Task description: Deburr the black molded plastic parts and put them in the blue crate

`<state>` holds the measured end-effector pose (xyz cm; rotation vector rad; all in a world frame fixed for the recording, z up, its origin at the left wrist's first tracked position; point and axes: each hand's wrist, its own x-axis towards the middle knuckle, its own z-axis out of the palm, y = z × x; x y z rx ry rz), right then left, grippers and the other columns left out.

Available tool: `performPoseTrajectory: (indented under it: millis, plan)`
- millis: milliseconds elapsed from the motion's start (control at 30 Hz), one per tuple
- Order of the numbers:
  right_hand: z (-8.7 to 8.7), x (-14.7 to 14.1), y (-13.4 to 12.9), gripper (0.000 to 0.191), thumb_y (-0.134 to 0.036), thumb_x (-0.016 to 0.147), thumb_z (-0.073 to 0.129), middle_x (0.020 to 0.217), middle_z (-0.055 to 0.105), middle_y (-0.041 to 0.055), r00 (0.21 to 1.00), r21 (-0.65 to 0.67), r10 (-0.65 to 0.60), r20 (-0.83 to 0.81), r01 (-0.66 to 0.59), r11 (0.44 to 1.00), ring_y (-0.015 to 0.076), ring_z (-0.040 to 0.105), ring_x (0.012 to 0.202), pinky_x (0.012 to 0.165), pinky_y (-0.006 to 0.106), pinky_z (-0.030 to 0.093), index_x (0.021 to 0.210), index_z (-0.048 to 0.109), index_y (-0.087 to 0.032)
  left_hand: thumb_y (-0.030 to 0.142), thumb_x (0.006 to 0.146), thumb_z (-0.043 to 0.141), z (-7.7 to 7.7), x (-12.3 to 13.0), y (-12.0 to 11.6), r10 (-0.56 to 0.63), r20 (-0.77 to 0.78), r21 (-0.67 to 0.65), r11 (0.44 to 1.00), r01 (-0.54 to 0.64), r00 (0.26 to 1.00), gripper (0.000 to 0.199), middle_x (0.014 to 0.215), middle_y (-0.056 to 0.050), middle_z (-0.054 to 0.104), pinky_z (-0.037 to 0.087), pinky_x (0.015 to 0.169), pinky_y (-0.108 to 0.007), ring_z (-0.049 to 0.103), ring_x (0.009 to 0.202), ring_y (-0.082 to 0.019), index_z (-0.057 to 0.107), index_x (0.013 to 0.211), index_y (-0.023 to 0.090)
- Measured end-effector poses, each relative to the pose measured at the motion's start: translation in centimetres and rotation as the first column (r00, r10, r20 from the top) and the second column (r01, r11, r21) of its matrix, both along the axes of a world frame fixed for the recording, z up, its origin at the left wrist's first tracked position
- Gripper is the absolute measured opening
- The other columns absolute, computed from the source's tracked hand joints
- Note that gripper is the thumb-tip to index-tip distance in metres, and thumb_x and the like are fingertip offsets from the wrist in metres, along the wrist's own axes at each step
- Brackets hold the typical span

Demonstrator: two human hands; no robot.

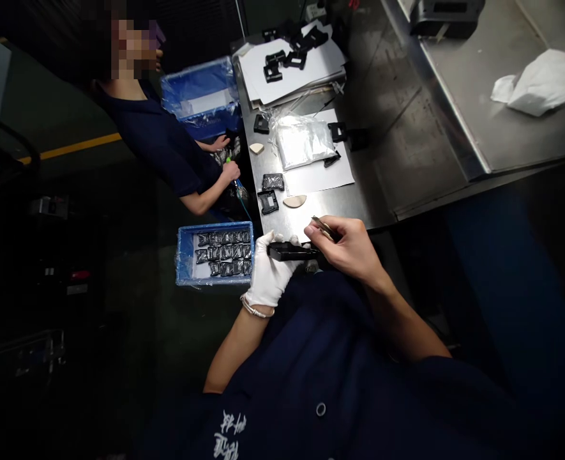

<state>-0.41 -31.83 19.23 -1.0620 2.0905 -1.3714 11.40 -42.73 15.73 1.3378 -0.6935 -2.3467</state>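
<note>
My left hand (pixel 269 271), in a white glove, is closed around a black plastic part (pixel 292 252) held just off the table's near edge. My bare right hand (pixel 352 252) pinches a slim, brass-coloured blade-like tool (pixel 325 228) above the right end of that part. Whether the tool touches the part I cannot tell. Beyond my hands, a black plastic frame (pixel 269 202) and a film-wrapped black part (pixel 273 182) lie on the metal table (pixel 368 198). Close to them is a curved, pale piece (pixel 294 201).
A blue bin (pixel 180 255) of wrapped black parts stands left of my gloved hand, another blue bin (pixel 200 115) behind it. A co-worker (pixel 162 140) sits at the left. Clear plastic bags (pixel 304 140) and a paper stack (pixel 258 70) with black parts lie farther back.
</note>
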Motion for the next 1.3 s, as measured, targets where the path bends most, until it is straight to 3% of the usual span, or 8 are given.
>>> performPoseTrajectory:
  millis: [267, 400, 567, 767, 933, 1033, 1167, 1300]
  plan:
    - [0.5, 0.7, -0.2, 0.019, -0.03, 0.088, 0.063, 0.07, 0.065, 0.0001, 0.95, 0.008, 0.297, 0.092, -0.299, 0.954, 0.009, 0.051, 0.058, 0.053, 0.022, 0.037, 0.088, 0.074, -0.015, 0.032, 0.089, 0.057, -1.5, 0.2, 0.0, 0.037, -0.181, 0.205, 0.979, 0.001, 0.983, 0.015, 0.08, -0.003, 0.066, 0.062, 0.077, -0.034, 0.067, 0.078, -0.016, 0.058, 0.085, 0.018]
    - [0.1, 0.3, -0.7, 0.022, -0.031, 0.088, 0.062, 0.062, 0.057, -0.0019, 0.978, 0.029, 0.206, 0.02, -0.207, 0.978, 0.0085, 0.045, 0.056, 0.053, 0.023, 0.033, 0.076, 0.07, -0.015, 0.033, 0.092, 0.053, -0.9, 0.3, 0.3, 0.033, -0.23, 0.295, 0.955, 0.037, 0.973, 0.018, 0.089, -0.005, 0.069, 0.061, 0.085, -0.034, 0.069, 0.087, -0.017, 0.059, 0.093, 0.017]
    - [-1.1, -0.7, -0.1, 0.037, -0.044, 0.089, 0.063, 0.058, 0.043, -0.0028, 0.994, 0.005, 0.008, 0.112, -0.008, 1.0, 0.009, 0.037, 0.056, 0.053, 0.026, 0.028, 0.065, 0.061, -0.015, 0.023, 0.087, 0.06, -0.1, 0.8, 0.7, 0.026, -0.183, 0.142, 0.99, 0.0, 0.983, 0.013, 0.096, -0.004, 0.07, 0.059, 0.094, -0.04, 0.07, 0.103, -0.02, 0.055, 0.1, 0.021]
    - [-2.8, -0.3, 0.7, 0.031, -0.045, 0.086, 0.067, 0.063, 0.046, -0.0034, 0.945, -0.041, 0.091, 0.314, -0.083, 0.996, 0.0091, 0.038, 0.057, 0.054, 0.025, 0.029, 0.095, 0.072, -0.016, 0.027, 0.081, 0.07, -0.6, 0.9, 0.2, 0.003, -0.196, 0.031, 1.0, 0.003, 0.981, 0.027, 0.112, -0.007, 0.068, 0.058, 0.095, -0.039, 0.067, 0.112, -0.022, 0.055, 0.103, 0.022]
    - [-3.7, 0.5, 0.5, 0.034, -0.041, 0.083, 0.071, 0.068, 0.047, -0.0041, 0.897, -0.081, 0.195, 0.397, -0.177, 0.981, 0.0088, 0.039, 0.061, 0.056, 0.024, 0.032, 0.106, 0.07, -0.017, 0.046, 0.091, 0.055, -1.2, 0.0, -0.2, 0.143, -0.163, 0.115, 0.985, -0.126, 0.976, 0.027, 0.089, -0.006, 0.068, 0.06, 0.086, -0.038, 0.069, 0.094, -0.02, 0.051, 0.083, 0.02]
    - [-4.5, 0.2, 0.6, 0.03, -0.043, 0.083, 0.072, 0.067, 0.045, -0.0044, 0.9, -0.116, 0.178, 0.397, -0.143, 0.983, 0.0091, 0.038, 0.061, 0.056, 0.024, 0.031, 0.098, 0.07, -0.017, 0.051, 0.091, 0.054, -1.3, 0.2, 0.1, 0.073, -0.119, -0.103, 0.991, -0.086, 0.99, 0.034, 0.085, -0.005, 0.065, 0.059, 0.086, -0.04, 0.068, 0.087, -0.019, 0.051, 0.08, 0.02]
    - [-5.3, -0.7, 1.0, 0.033, -0.045, 0.079, 0.076, 0.063, 0.04, -0.0058, 0.878, -0.142, 0.147, 0.455, -0.091, 0.986, 0.0082, 0.034, 0.057, 0.054, 0.024, 0.027, 0.094, 0.067, -0.017, 0.058, 0.089, 0.058, -1.2, 1.3, 0.6, -0.079, 0.022, -0.675, 0.734, 0.073, 0.997, 0.041, 0.097, -0.008, 0.065, 0.054, 0.09, -0.036, 0.065, 0.092, -0.018, 0.063, 0.09, 0.017]
    - [-5.2, -1.3, 1.2, 0.036, -0.049, 0.084, 0.07, 0.066, 0.044, -0.0044, 0.86, -0.17, 0.152, 0.487, -0.077, 0.982, 0.0081, 0.036, 0.056, 0.052, 0.024, 0.029, 0.099, 0.064, -0.017, 0.046, 0.078, 0.078, -1.3, 2.0, 0.3, -0.134, 0.047, -0.887, 0.45, 0.103, 0.99, 0.033, 0.086, -0.002, 0.065, 0.051, 0.083, -0.03, 0.063, 0.085, -0.016, 0.059, 0.082, 0.019]
